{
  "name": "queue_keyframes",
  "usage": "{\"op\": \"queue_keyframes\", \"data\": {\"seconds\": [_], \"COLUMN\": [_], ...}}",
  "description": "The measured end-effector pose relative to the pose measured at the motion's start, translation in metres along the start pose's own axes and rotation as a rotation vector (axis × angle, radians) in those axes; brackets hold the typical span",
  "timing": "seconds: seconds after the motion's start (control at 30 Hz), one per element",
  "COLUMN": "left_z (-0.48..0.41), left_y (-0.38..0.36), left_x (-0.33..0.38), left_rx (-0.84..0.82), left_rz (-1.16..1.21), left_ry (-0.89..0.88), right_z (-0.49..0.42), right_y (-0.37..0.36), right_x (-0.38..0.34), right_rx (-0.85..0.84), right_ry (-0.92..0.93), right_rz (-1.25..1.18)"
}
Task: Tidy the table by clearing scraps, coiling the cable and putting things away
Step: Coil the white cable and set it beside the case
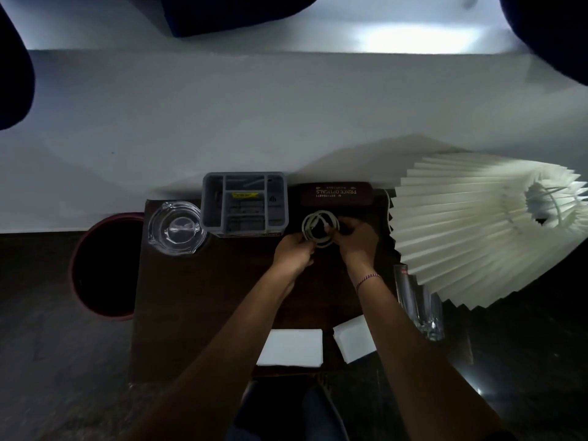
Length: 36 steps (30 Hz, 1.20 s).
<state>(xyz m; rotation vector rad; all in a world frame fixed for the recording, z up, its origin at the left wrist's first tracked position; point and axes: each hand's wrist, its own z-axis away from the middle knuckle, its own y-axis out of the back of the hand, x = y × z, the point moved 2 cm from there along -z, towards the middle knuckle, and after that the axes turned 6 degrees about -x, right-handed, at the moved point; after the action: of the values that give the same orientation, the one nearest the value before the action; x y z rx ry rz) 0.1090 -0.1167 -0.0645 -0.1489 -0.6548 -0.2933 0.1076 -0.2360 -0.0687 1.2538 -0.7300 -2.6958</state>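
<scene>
Thin white cable wound into a round coil, raised above the dark wooden table.
The loops lie stacked and roughly circular near the table's far edge, right of centre.

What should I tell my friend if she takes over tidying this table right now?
Left hand and right hand both grip the white cable, looped into a coil above the table.
Grey organizer sits by the wall, glass ashtray to its left, glasses case to its right.
Two white papers lie at the near edge; bin is left of the table.
Left: put the coil away, clear the papers.
</scene>
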Motion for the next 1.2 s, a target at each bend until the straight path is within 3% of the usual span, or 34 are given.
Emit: {"op": "queue_keyframes", "data": {"seconds": [0.43,0.8,1.07,1.2], "left_z": [-0.007,-0.001,0.021,0.030], "left_y": [-0.005,-0.002,0.000,-0.001], "left_x": [0.000,-0.016,-0.025,-0.024], "left_rx": [0.238,0.305,0.152,0.169], "left_rz": [-0.309,-0.024,0.107,0.252], "left_ry": [-0.078,-0.025,-0.024,0.012], "right_z": [-0.001,0.007,0.029,0.048], "right_y": [-0.001,0.005,0.008,0.005], "right_x": [0.002,0.004,0.003,0.000], "right_rx": [-0.024,-0.242,-0.296,-0.332], "right_ry": [-0.011,-0.117,-0.076,-0.015], "right_rz": [0.085,0.020,0.053,0.076]}}
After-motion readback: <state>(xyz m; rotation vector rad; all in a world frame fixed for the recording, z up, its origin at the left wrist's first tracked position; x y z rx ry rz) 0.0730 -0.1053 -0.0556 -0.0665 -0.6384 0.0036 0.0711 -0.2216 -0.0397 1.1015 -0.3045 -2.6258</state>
